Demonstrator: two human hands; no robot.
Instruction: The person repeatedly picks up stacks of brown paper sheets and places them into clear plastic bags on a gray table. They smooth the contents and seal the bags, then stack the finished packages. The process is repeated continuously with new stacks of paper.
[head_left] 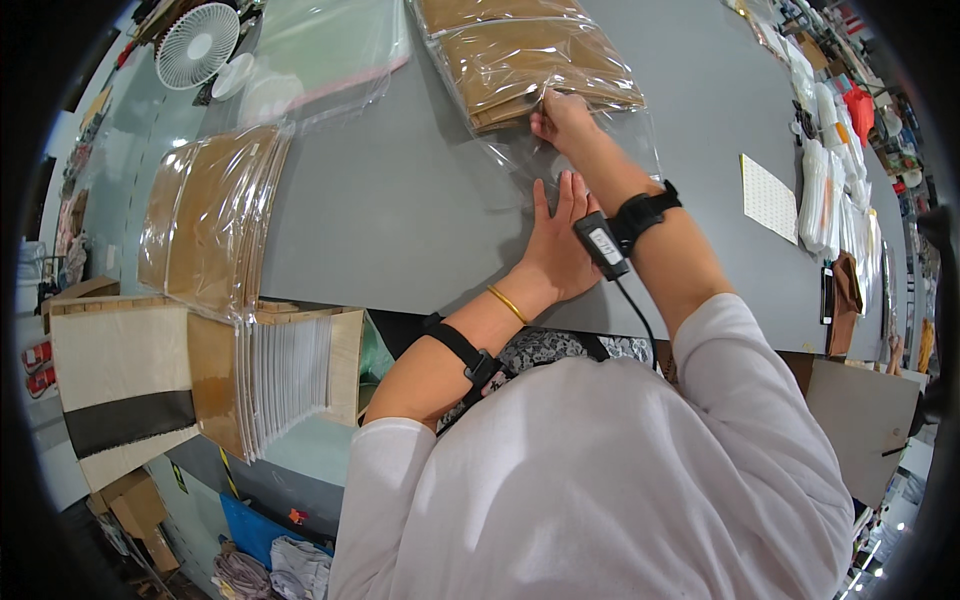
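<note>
A clear plastic bag (520, 60) with a flat brown item inside lies at the far middle of the grey table. Its loose, see-through end spreads toward me. My right hand (567, 120) is closed in a pinch at the near edge of the brown part, on the plastic. Just nearer to me, my left hand (556, 245) rests with its fingers stretched out, their tips by the loose plastic end. Part of that hand is hidden behind the black device strapped on my right forearm.
A stack of plastic-wrapped brown packs (215, 210) overhangs the table's left edge, above a wooden box (120, 350) with upright sheets. Clear plastic sleeves (320, 50) and a white fan (198, 46) stand far left. At right lie a dotted white sheet (769, 199) and bundled plastic bags (820, 195).
</note>
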